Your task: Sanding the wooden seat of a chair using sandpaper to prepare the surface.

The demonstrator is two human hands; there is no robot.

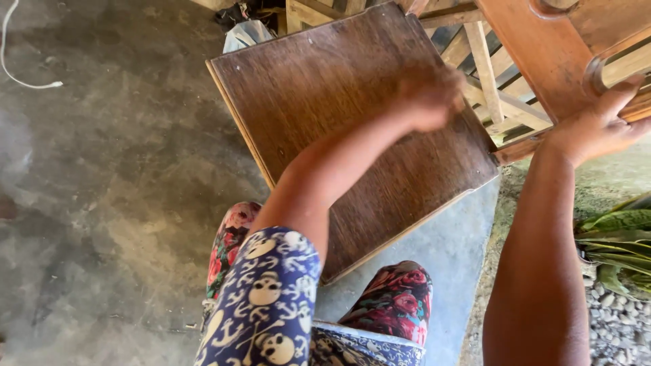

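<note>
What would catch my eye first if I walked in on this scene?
Probably the big dark brown wooden panel filling the middle, with the left hand blurred against its surface. At upper right, the right hand grips the edge of an orange-brown wooden furniture frame. Below, flowered trousers stand out against the grey concrete floor.

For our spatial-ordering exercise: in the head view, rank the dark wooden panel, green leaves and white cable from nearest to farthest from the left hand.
From the left hand:
1. Dark wooden panel, directly under it.
2. Green leaves, lower right.
3. White cable, far upper left on the floor.
</note>
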